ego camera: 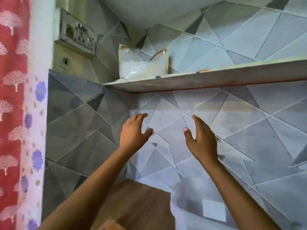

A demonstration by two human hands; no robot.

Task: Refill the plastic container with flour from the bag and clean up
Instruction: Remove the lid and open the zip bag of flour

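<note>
The bag [144, 67] of flour stands at the left end of the shelf [207, 80], close to the tiled wall, above your hands and well apart from them. Your left hand [135, 131] and right hand [201, 140] hover below the shelf, fingers spread and relaxed, palms turned toward each other, holding nothing.

The bag is clear, soft plastic and only partly full, with its top corners standing up slack. Expect it to be floppy and rather slippery, with the weight low down. Take it with one hand on each side of the full lower part, not by the loose top. I cannot tell whether the top is sealed, so it could spill. Keep the bag upright on the way down to the counter [137, 205].
</note>
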